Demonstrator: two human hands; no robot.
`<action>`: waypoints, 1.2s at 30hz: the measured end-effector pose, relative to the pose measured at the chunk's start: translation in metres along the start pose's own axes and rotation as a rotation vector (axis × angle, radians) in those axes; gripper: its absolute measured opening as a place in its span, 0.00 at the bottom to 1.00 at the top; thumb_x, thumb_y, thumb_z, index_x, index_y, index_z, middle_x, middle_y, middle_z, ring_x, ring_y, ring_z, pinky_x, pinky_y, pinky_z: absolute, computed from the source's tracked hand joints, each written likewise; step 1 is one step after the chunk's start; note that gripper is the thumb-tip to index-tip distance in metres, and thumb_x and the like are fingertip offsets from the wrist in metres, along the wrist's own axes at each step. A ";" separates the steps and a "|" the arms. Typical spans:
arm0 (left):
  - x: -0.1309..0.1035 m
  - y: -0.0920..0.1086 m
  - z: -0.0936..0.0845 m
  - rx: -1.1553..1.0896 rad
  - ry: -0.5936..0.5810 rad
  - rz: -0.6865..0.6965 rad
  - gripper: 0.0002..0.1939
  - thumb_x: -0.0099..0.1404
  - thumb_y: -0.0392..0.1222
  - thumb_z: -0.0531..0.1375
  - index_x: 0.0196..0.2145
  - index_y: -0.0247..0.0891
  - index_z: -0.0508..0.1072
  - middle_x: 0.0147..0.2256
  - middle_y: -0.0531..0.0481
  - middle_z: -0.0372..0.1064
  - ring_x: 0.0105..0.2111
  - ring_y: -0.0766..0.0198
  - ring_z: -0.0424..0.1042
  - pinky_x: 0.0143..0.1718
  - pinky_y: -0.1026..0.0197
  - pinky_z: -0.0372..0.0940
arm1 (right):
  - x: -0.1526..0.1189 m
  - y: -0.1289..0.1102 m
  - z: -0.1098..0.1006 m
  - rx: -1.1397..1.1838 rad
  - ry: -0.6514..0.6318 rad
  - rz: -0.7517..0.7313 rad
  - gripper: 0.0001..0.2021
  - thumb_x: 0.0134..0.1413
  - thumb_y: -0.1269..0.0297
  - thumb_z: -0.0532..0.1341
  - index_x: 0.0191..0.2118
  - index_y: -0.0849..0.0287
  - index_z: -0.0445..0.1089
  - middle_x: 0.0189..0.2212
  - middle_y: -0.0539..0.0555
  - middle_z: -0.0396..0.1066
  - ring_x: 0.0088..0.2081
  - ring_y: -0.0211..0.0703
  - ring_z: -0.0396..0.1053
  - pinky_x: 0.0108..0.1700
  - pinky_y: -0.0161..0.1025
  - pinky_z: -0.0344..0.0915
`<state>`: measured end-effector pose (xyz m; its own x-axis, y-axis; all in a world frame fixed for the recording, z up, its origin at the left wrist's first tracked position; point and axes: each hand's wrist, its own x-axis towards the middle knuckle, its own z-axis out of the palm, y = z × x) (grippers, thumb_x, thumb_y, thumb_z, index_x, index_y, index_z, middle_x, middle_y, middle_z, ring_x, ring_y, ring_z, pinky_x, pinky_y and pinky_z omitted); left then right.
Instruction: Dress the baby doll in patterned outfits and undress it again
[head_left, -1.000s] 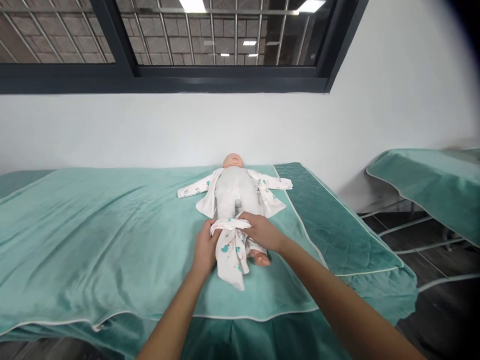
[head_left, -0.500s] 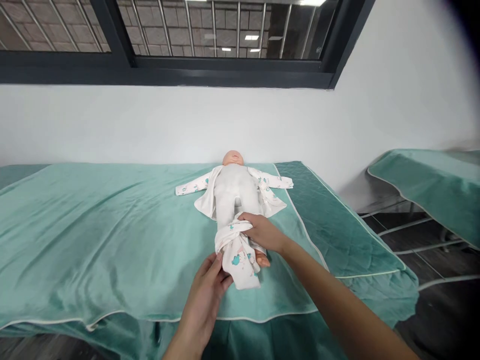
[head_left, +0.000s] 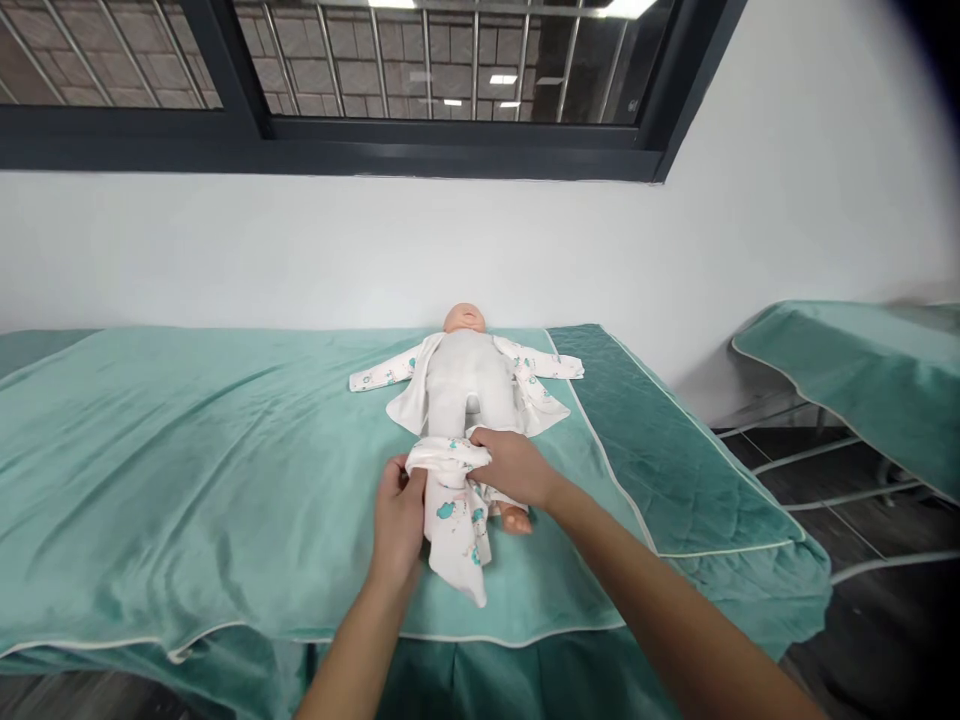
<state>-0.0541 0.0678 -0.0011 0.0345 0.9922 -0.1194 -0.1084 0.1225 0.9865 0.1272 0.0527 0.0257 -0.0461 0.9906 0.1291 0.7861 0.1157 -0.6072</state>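
A baby doll (head_left: 466,375) with a pale cloth body lies on its back, head toward the wall. Its arms are in the sleeves of a white printed shirt (head_left: 390,374), which is spread open at the front. White printed baby pants (head_left: 454,510) are bunched around the lower legs. My left hand (head_left: 401,510) grips the waistband at its left side, fingers partly hidden behind the cloth. My right hand (head_left: 514,465) pinches the band between the legs. One bare foot (head_left: 515,519) shows at the right; the other is covered by the pants.
The doll lies on a bed with a green cover (head_left: 187,480). A darker quilted strip (head_left: 675,470) runs along its right end. Behind are a white wall (head_left: 337,250) and a dark window frame (head_left: 450,150). Another green-covered bed (head_left: 862,370) stands at right.
My left hand has moved up and left from the lower part of the pants to the waistband. The band is pulled wider to the left, and the loose leg hangs further down.
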 end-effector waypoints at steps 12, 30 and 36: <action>0.072 0.000 0.001 0.466 -0.063 0.492 0.09 0.66 0.42 0.52 0.38 0.39 0.70 0.37 0.49 0.69 0.39 0.60 0.67 0.44 0.59 0.60 | 0.015 -0.007 0.010 -0.074 0.127 0.270 0.09 0.53 0.70 0.54 0.41 0.54 0.64 0.30 0.52 0.72 0.33 0.46 0.69 0.30 0.36 0.51; 0.003 -0.017 -0.027 0.689 -0.228 0.399 0.17 0.70 0.51 0.51 0.26 0.41 0.65 0.24 0.52 0.65 0.26 0.60 0.62 0.30 0.61 0.49 | 0.005 -0.013 -0.016 0.007 -0.182 0.036 0.11 0.46 0.60 0.69 0.33 0.57 0.70 0.34 0.49 0.72 0.35 0.43 0.68 0.35 0.35 0.56; 0.028 -0.010 -0.018 0.882 -0.117 0.465 0.18 0.72 0.52 0.47 0.31 0.41 0.66 0.27 0.50 0.68 0.27 0.60 0.64 0.28 0.61 0.47 | 0.009 -0.009 -0.007 0.002 -0.054 0.067 0.05 0.54 0.63 0.61 0.30 0.56 0.65 0.30 0.49 0.72 0.32 0.41 0.68 0.32 0.35 0.54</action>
<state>-0.0700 0.0952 -0.0168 0.2782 0.9235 0.2643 0.6375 -0.3833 0.6684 0.1247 0.0600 0.0378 -0.0266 0.9986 0.0458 0.7871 0.0492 -0.6149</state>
